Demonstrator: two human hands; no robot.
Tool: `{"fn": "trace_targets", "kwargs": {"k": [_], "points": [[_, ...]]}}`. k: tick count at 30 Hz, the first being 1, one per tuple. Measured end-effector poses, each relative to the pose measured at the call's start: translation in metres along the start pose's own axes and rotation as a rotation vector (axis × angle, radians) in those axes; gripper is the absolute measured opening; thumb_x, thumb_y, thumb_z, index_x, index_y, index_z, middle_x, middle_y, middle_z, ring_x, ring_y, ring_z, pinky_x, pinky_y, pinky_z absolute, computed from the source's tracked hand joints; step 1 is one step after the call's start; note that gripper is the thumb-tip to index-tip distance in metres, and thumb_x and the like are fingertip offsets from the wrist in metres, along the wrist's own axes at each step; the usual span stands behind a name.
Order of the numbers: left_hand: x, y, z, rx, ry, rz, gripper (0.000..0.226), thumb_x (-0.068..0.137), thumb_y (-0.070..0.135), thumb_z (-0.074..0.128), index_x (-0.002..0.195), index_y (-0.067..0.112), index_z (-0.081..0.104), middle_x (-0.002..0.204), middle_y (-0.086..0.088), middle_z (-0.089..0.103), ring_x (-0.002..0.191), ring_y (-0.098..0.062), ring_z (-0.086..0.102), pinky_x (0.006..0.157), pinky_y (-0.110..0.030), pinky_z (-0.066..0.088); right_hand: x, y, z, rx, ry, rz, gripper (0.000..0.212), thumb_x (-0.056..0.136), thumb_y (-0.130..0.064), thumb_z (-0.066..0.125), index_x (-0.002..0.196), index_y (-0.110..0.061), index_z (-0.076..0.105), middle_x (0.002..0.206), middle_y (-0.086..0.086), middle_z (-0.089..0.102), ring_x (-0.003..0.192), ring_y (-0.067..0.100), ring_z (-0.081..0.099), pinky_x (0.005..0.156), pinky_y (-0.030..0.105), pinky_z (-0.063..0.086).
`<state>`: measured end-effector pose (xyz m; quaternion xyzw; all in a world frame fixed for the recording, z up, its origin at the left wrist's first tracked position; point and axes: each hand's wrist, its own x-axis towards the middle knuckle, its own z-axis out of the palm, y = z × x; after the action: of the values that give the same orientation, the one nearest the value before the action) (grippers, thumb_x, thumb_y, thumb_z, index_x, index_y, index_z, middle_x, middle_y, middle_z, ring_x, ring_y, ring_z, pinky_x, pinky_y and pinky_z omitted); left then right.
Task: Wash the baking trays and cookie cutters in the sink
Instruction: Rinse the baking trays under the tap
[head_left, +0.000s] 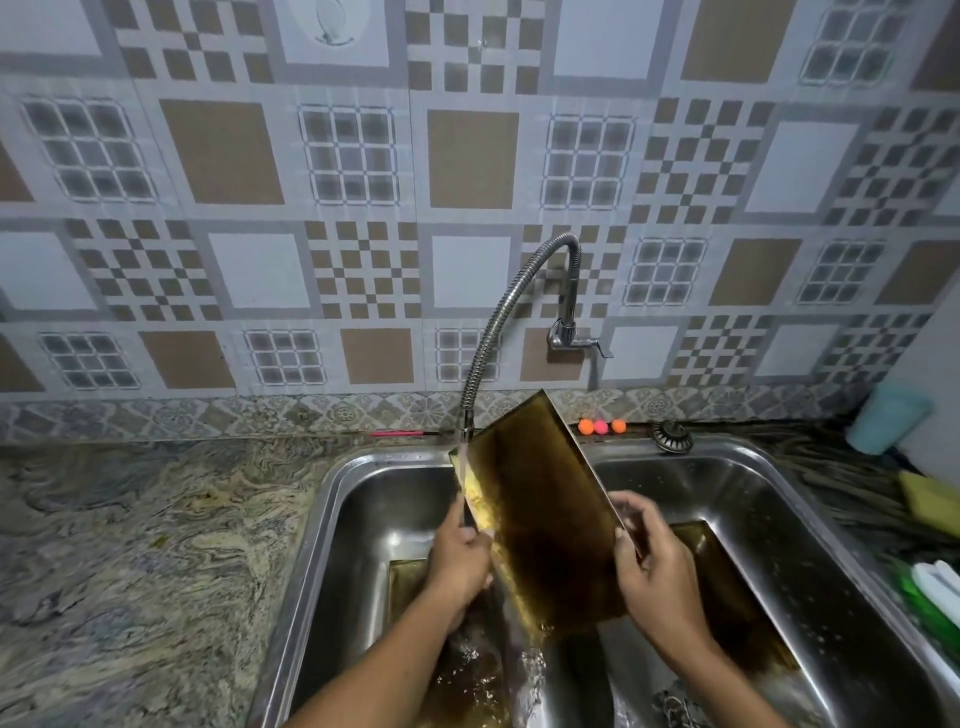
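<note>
While water runs from the tap (521, 291) onto its upper left corner, the baking tray (540, 519) is held tilted over the sink (332, 499), its far end raised towards the wall and its near end dipping between the two wrists. The left hand (460, 561) grips the tray's left edge, fingers curled round it, with the stream landing just above its knuckles. The right hand (654, 566) grasps the opposite edge, thumb on the inner face and fingers wrapped behind. Water pours off the tray's low end and splashes down between the forearms. Below both hands a second tray (727, 597) lies flat on the sink bottom, showing to the right of the right hand. Beyond the right hand, on the sink's far rim, sit three small coloured balls (601, 426) and a drain plug (672, 435). Well to the right of that hand lie a yellow sponge (930, 501) and a pale green cup (885, 421).
</note>
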<state>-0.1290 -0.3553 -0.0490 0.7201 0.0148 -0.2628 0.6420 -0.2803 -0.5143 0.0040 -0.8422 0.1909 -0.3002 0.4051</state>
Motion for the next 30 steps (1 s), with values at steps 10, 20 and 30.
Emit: {"fn": "trace_targets", "kwargs": {"k": [10, 20, 30], "points": [[-0.017, 0.015, 0.11, -0.167, -0.269, -0.007, 0.074, 0.097, 0.006, 0.061, 0.155, 0.034, 0.026, 0.112, -0.003, 0.068, 0.078, -0.019, 0.065, 0.06, -0.035, 0.054, -0.006, 0.021, -0.068, -0.326, 0.23, -0.425, 0.042, 0.086, -0.007, 0.046, 0.127, -0.013, 0.055, 0.116, -0.004, 0.059, 0.105, 0.008, 0.054, 0.096, 0.02, 0.043], [-0.021, -0.017, 0.199, 0.253, -0.317, 0.059, 0.042, 0.095, 0.003, 0.059, 0.134, 0.019, 0.052, 0.085, -0.001, 0.066, 0.073, -0.004, 0.064, 0.058, -0.005, 0.043, 0.013, 0.156, -0.126, -0.108, 0.257, 0.677, 0.035, 0.093, -0.002, 0.054, 0.125, -0.016, 0.055, 0.09, 0.012, 0.065, 0.078, 0.028, 0.056, 0.07, 0.035, 0.039], [-0.008, -0.103, 0.278, 0.288, -0.237, -0.249, 0.045, 0.088, 0.028, 0.073, 0.131, 0.027, 0.06, 0.128, 0.003, 0.063, 0.106, -0.013, 0.064, 0.071, -0.017, 0.054, 0.032, 0.277, -0.148, -0.215, -0.164, 0.837, 0.03, 0.088, -0.006, 0.058, 0.115, -0.02, 0.059, 0.086, 0.01, 0.069, 0.08, 0.029, 0.066, 0.077, 0.037, 0.054]]}}
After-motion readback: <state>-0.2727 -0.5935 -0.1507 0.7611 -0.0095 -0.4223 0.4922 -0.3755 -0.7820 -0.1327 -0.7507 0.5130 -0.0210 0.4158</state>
